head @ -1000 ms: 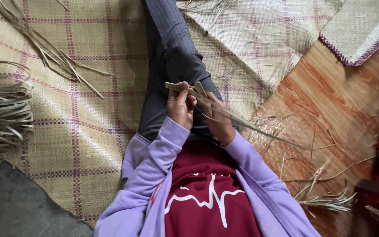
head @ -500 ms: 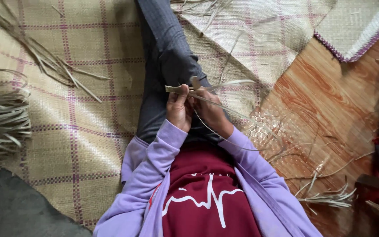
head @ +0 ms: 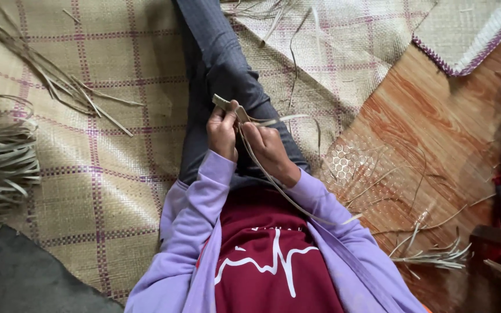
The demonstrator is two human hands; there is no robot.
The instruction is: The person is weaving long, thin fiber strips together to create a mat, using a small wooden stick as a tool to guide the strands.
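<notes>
Hands meet at frame centre, above the lap. Left hand (head: 222, 131) is closed around the flat end of a dried leaf strip (head: 225, 104); right hand (head: 267, 145) is curled shut on thinner slivers (head: 273, 184) that trail down across the chest toward lower right. Judged progress: strip partly split, most of its length still whole. Lower right, loose slivers (head: 436, 258) lie on the wood-pattern floor (head: 436, 133). Left edge, a bundle of strips (head: 1, 156) rests on the checked woven mat (head: 117, 174).
</notes>
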